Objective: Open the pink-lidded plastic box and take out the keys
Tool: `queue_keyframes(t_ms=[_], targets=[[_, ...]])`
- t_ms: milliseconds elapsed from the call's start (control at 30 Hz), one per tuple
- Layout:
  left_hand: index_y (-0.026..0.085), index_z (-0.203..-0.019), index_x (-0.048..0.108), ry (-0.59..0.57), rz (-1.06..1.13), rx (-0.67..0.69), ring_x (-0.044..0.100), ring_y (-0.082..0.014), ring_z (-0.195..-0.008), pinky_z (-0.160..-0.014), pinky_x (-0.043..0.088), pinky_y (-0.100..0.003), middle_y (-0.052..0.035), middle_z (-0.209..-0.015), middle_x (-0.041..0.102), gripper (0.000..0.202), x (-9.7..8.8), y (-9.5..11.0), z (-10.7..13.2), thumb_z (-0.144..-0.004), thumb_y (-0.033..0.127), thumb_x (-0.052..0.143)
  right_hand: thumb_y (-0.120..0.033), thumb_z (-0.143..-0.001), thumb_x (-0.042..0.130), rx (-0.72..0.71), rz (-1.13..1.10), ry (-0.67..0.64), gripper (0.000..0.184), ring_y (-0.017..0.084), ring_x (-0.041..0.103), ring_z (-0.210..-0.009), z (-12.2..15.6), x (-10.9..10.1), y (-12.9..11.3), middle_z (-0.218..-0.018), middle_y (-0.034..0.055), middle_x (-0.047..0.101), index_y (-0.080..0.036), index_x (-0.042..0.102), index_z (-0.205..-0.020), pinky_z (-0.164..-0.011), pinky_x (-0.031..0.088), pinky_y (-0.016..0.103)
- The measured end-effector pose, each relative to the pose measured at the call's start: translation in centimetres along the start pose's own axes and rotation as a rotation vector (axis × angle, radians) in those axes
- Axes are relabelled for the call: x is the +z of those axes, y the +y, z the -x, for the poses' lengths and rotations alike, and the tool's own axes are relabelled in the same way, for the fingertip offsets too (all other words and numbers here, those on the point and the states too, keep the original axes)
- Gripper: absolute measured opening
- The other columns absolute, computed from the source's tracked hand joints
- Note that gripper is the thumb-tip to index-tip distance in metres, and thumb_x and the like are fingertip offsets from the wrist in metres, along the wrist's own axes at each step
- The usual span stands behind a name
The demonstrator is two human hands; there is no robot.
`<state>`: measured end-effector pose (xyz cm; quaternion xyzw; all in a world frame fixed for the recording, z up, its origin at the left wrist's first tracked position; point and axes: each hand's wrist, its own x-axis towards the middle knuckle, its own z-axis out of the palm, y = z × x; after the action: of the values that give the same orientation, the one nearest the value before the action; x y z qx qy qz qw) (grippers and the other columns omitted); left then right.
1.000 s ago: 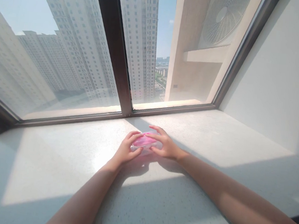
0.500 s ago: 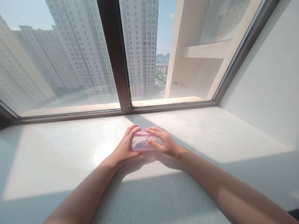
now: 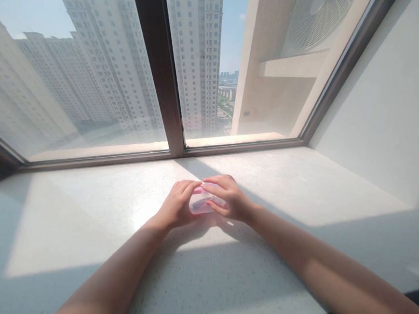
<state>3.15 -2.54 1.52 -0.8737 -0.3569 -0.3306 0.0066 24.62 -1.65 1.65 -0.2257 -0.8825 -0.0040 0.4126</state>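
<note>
Between my two hands is a small clear plastic box (image 3: 199,205) with a pink edge and something dark and slender inside, too small to name. My left hand (image 3: 180,203) wraps round its left side, with the fingers reaching over the top. On the right, my right hand (image 3: 228,197) grips the box, its fingers on the top and front. The fingers cover much of the box. It is at the pale speckled windowsill (image 3: 236,280); whether its base touches the sill I cannot tell.
A dark window frame (image 3: 173,135) rises behind my hands, with tall buildings (image 3: 105,52) beyond the glass. A white wall (image 3: 383,108) bounds the sill on the right. Its near edge drops to a dark area at the lower right. Shadows cross the sill.
My left fingers have shifted from the box's top left edge to lie further over it. The right fingers have spread further across the top. The box has moved slightly to the right.
</note>
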Motion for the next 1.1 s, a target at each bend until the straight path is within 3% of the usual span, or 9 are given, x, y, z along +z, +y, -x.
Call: queue_keyframes(t_ms=[233,433,567,833,1100], targets=[[0.018,-0.120,0.051,0.056,-0.092,0.002,0.057,-0.0293,-0.103,-0.091,0.041,-0.044,-0.0125,-0.112,0.064,0.057,-0.1,-0.1,0.0,-0.068,0.030,0.072,-0.026,-0.080,0.066,0.104,0.104,0.127,0.023,0.027,0.056,-0.101,0.1,0.1,-0.5,-0.110,0.0120,0.059,-0.020,0.067,-0.103,-0.090,0.043,0.047],[0.017,-0.119,0.051,0.018,-0.094,0.009,0.058,-0.0285,-0.102,-0.090,0.041,-0.042,-0.0125,-0.111,0.064,0.058,-0.4,0.0,-0.2,-0.068,0.034,0.072,-0.024,-0.083,0.064,-0.014,0.096,0.016,0.033,0.025,0.059,-0.105,-0.1,-0.6,-0.1,-0.117,0.0107,0.063,-0.020,0.063,-0.116,-0.099,0.036,0.048],[0.017,-0.121,0.051,-0.042,-0.120,0.014,0.057,-0.0299,-0.106,-0.091,0.038,-0.043,-0.0130,-0.115,0.064,0.061,-0.9,0.2,-0.2,-0.066,0.034,0.072,-0.021,-0.084,0.062,-0.067,0.152,0.054,0.027,0.022,0.063,-0.098,-0.2,-0.7,0.0,-0.110,0.0074,0.069,-0.021,0.063,-0.111,-0.103,0.030,0.051],[0.015,-0.120,0.051,-0.116,-0.162,-0.009,0.057,-0.0316,-0.105,-0.089,0.036,-0.044,-0.0150,-0.115,0.064,0.063,-1.2,0.6,-0.3,-0.066,0.042,0.070,-0.013,-0.086,0.059,-0.236,0.160,0.109,0.015,0.020,0.068,-0.094,-0.5,-0.6,0.1,-0.101,0.0034,0.074,-0.020,0.061,-0.099,-0.102,0.032,0.049],[0.015,-0.117,0.051,-0.176,-0.106,0.004,0.058,-0.0308,-0.101,-0.086,0.035,-0.043,-0.0143,-0.111,0.064,0.065,-1.8,0.8,-0.4,-0.066,0.051,0.069,-0.020,-0.091,0.056,-0.325,0.175,0.064,0.010,0.018,0.069,-0.092,-0.7,-1.2,0.3,-0.101,0.0053,0.074,-0.020,0.063,-0.098,-0.092,0.044,0.040]])
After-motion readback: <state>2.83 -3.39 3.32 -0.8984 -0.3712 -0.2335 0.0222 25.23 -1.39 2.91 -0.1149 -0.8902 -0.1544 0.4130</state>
